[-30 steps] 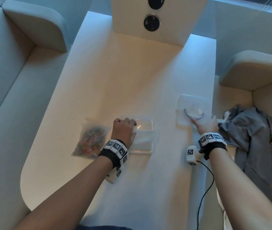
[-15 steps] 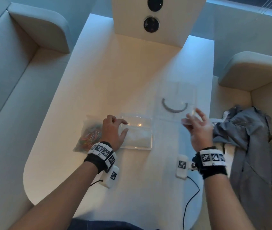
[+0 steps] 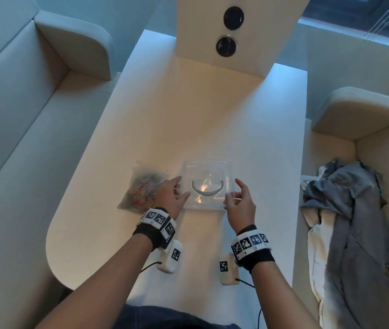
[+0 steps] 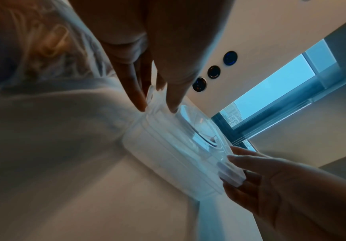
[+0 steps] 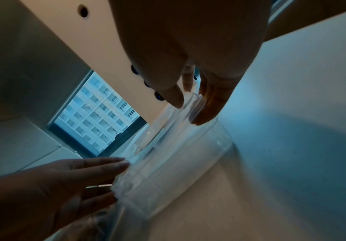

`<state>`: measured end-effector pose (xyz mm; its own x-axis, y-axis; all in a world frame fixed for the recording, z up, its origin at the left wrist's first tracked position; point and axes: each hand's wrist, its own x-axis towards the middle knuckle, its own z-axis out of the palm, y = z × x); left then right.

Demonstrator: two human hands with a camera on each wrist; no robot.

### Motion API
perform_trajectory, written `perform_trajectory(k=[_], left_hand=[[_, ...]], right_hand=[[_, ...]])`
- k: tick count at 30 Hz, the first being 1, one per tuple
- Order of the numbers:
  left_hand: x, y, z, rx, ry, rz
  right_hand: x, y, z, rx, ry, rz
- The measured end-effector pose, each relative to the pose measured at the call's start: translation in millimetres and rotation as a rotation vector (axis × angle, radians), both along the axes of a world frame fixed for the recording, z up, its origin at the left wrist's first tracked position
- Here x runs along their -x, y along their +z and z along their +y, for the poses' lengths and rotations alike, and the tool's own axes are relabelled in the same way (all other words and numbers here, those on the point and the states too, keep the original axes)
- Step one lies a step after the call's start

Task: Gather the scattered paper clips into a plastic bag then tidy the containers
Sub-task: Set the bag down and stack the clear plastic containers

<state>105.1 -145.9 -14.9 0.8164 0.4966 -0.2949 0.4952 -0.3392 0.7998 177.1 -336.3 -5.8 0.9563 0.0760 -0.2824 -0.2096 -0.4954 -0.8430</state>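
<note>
Near edge: two forearms reach away from the viewer over the white table (image 3: pixel 212 119), each with a marker band and a small white pod at the wrist.
Left hand (image 3: pixel 171 198): at the left side of the clear container (image 3: pixel 206 204); fingers straight and relaxed, tips against its left wall, curled round nothing.
Left fingertips, left wrist view: the fingertips (image 4: pixel 139 101) touch the container's left end where the lid rim meets the wall.
Right hand (image 3: pixel 239 205): at the container's near right corner; thumb and fingers pinch the lid's (image 3: pixel 209 181) tab there, seen most plainly in the right wrist view (image 5: pixel 207 106).
Container: sits flat on the table between the two hands, directly ahead of the fingers, its long axis running left to right.
Lid: lies on top of the container with its dark curved handle (image 3: pixel 207 188) facing up; whether it is fully snapped down I cannot tell.
Key relation: the container lies between the two sets of fingers, both hands about equally near, left bracing, right on the lid; pressing the lid home looks like the step in hand.
Plastic bag (image 3: pixel 145 186): just left of the left hand, lying flat, holding the coloured paper clips (image 3: pixel 141 188); no loose clips show on the table.
Far right: a grey garment (image 3: pixel 352 210) heaped on the seat, well apart from the work.
</note>
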Motion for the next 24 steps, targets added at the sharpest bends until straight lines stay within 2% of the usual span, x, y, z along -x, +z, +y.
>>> perform_trajectory(k=[3,5,10,16,19,24], left_hand=[[-0.1,-5.4,0.0,-0.015,-0.021,0.003],[-0.3,-5.3,-0.2,-0.020,-0.026,-0.005],[-1.7,-3.3,3.1,-0.013,-0.023,0.000],[-5.3,-1.2,1.5,0.072,0.100,0.047],[-10.0,-0.1,-2.5,0.026,0.057,0.050],[-16.8,2.9,-12.1,-0.179,-0.112,0.044]], right_hand=[[-1.7,-2.9,-4.5,0.239,0.064,-0.096],[-3.0,-6.2,-7.5,0.293,0.084,-0.118],[-15.8,-4.5,-10.0,0.176,0.086,-0.109],[-29.6,-14.3,-22.2,0.160,0.054,0.056],[-27.1,-14.6,-28.0,0.136,0.014,0.103],[-19.8,-11.5,-38.0,0.148,-0.055,0.142]])
